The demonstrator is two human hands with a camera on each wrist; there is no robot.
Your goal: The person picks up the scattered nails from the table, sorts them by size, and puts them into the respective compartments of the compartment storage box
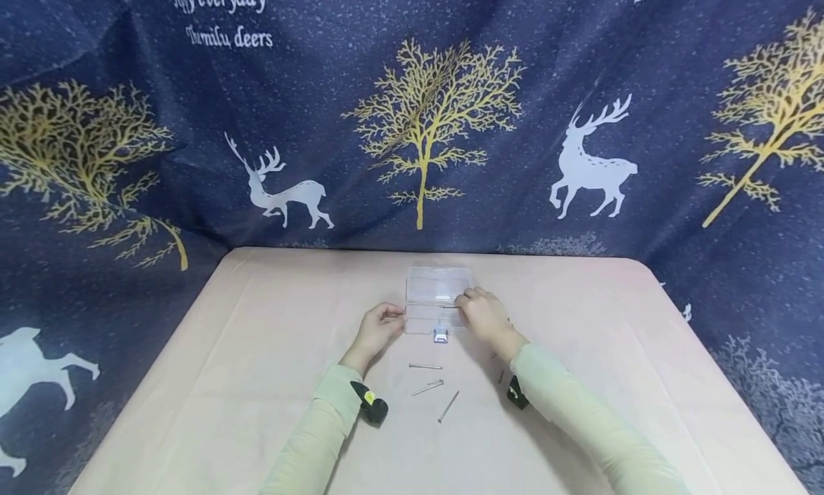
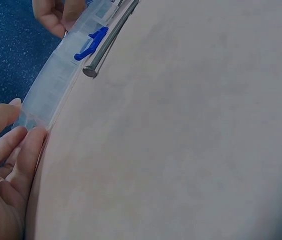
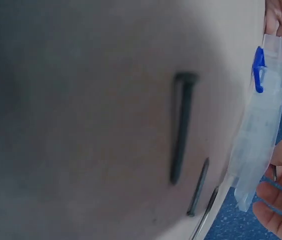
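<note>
A clear plastic box [image 1: 420,325] lies on the table with its hinged lid [image 1: 438,284] folded back. On its near side is a blue latch [image 1: 440,335]. My left hand [image 1: 380,327] holds the box's left end, thumb at the top edge and fingers against the side. Over the right part of the box, my right hand [image 1: 486,316] pinches a metal nail [image 1: 448,307], which points left above the compartments. In the right wrist view, one end of that nail [image 3: 274,172] shows between thumb and fingers.
Several loose nails lie between my forearms, among them a level one [image 1: 425,367] and a slanted one [image 1: 448,407]. Closer to my right wrist lie a thick nail [image 3: 182,130] and a smaller one [image 3: 198,190]. Behind the pale tablecloth [image 1: 277,323] hangs a dark blue curtain [image 1: 360,216].
</note>
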